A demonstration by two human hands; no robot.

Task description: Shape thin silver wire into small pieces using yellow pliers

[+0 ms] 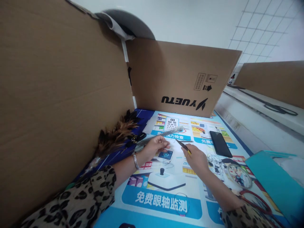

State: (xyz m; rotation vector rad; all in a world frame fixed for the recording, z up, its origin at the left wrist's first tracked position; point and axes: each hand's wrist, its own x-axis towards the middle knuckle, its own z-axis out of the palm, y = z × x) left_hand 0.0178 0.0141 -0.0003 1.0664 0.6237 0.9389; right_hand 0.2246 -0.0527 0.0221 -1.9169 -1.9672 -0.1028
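My left hand [156, 147] is closed in a pinch above the printed mat [163, 164]. What sits between its fingertips is too small to make out. My right hand [196, 156] grips needle-nose pliers [183, 146] with a dark pointed tip and yellow on the handle. The tip points up and left toward my left fingers, with a gap between. Behind my left hand lies a bundle of thin silvery wires [174, 130], its near part partly covered by that hand.
Brown feathers [116, 131] lie along the left cardboard panel [66, 79], near a small black object [140, 136]. Another cardboard panel [166, 72] stands at the back. To the right are a black phone [220, 144], a round clear container [239, 175] and a teal case [270, 177].
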